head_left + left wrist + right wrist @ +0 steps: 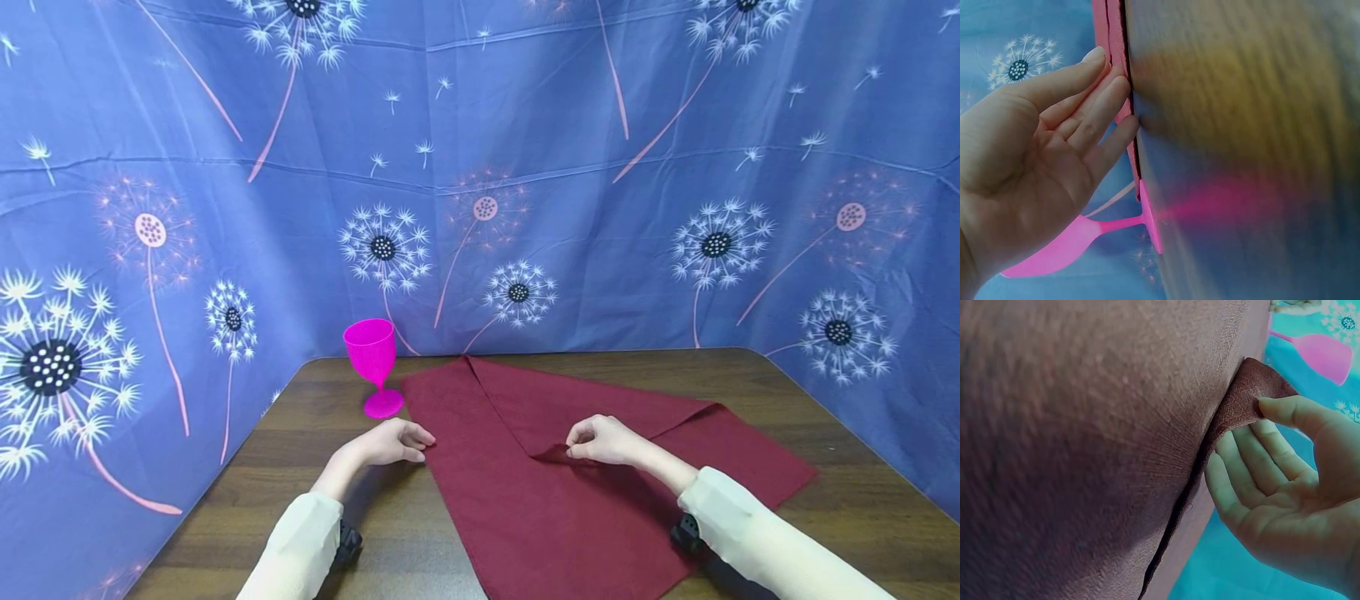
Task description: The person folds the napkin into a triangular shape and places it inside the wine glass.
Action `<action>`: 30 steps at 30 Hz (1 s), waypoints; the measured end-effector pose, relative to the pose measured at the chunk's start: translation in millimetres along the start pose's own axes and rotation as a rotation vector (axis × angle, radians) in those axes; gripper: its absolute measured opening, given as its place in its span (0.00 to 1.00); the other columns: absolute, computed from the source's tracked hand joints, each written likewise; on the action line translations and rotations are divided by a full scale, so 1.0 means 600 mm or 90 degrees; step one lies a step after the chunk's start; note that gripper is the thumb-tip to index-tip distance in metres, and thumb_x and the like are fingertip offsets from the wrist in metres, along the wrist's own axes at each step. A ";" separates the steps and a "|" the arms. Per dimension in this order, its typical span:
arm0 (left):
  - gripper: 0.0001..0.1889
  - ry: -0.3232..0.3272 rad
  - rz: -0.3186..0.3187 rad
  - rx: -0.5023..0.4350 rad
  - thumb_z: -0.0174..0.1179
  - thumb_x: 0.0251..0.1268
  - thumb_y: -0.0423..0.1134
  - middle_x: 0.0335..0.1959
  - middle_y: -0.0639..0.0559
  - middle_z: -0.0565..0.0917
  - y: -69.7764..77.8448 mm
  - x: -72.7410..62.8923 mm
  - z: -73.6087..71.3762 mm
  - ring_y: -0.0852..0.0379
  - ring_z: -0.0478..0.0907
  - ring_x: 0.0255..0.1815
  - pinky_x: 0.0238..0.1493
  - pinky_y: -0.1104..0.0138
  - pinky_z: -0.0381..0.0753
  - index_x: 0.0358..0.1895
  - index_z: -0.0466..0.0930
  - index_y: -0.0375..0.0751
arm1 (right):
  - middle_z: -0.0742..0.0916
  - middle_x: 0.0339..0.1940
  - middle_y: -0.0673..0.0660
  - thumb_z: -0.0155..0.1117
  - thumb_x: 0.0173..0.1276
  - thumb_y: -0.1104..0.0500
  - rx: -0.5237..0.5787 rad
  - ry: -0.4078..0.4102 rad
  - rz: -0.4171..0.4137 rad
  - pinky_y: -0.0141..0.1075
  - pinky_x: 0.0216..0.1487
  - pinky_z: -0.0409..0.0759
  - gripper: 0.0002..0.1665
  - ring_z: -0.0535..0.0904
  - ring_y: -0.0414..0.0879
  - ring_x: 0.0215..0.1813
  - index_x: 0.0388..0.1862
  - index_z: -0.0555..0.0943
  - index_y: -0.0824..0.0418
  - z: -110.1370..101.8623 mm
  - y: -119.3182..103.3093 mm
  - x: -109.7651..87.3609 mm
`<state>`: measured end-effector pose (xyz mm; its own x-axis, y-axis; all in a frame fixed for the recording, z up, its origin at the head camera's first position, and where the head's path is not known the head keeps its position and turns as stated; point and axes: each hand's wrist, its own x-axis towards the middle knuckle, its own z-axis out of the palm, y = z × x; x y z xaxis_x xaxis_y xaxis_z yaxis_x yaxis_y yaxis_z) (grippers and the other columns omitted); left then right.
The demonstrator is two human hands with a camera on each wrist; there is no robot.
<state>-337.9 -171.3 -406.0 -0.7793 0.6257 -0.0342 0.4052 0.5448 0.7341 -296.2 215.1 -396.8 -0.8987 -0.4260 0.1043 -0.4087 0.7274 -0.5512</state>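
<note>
A dark red cloth (517,517) lies on the wooden table, its far part folded over toward the person. My right hand (611,440) pinches a corner of the folded layer between thumb and fingers; in the right wrist view that corner (1247,394) stands a little above the layer beneath. At the cloth's left edge is my left hand (384,443), fingertips right at the border. The left wrist view shows its fingers (1107,103) nearly straight, with nothing gripped. Just beyond the left hand, a bright pink goblet (372,354) stands upright beside the cloth.
The brown wooden table (247,508) ends at a rounded back edge. Behind it and to both sides hangs a blue curtain (585,233) with dandelion prints. Each wrist carries a small black device, such as the one (686,533) under the right sleeve.
</note>
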 end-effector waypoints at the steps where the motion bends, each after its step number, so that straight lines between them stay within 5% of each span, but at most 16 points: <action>1: 0.16 0.000 -0.002 -0.002 0.62 0.57 0.28 0.49 0.34 0.81 0.000 0.000 0.000 0.40 0.79 0.51 0.46 0.65 0.81 0.49 0.77 0.25 | 0.85 0.24 0.46 0.67 0.54 0.58 0.000 0.000 0.000 0.33 0.36 0.70 0.03 0.74 0.35 0.31 0.25 0.82 0.55 -0.001 0.001 0.000; 8: 0.15 0.003 -0.004 -0.004 0.61 0.58 0.29 0.47 0.35 0.83 0.001 0.001 -0.001 0.44 0.82 0.48 0.44 0.69 0.80 0.48 0.78 0.25 | 0.85 0.25 0.45 0.67 0.56 0.59 0.011 -0.008 -0.005 0.33 0.37 0.70 0.03 0.74 0.35 0.32 0.27 0.82 0.56 -0.004 0.003 -0.002; 15: 0.13 0.047 0.016 0.026 0.61 0.57 0.29 0.43 0.36 0.84 0.003 0.005 0.002 0.55 0.80 0.42 0.39 0.73 0.76 0.45 0.80 0.26 | 0.84 0.23 0.45 0.67 0.55 0.61 0.016 -0.011 -0.042 0.29 0.34 0.70 0.03 0.73 0.32 0.29 0.27 0.81 0.58 0.001 0.004 -0.003; 30: 0.13 0.108 0.040 0.109 0.61 0.58 0.29 0.42 0.37 0.85 -0.008 0.025 -0.005 0.44 0.82 0.47 0.47 0.61 0.79 0.45 0.79 0.25 | 0.86 0.26 0.46 0.66 0.57 0.62 0.002 0.026 -0.109 0.28 0.33 0.72 0.02 0.74 0.29 0.29 0.30 0.83 0.59 0.010 -0.008 -0.010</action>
<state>-352.8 -165.9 -408.1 -0.8130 0.5668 0.1331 0.5196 0.6031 0.6052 -287.9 211.3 -399.8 -0.8219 -0.5211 0.2300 -0.5555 0.6443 -0.5256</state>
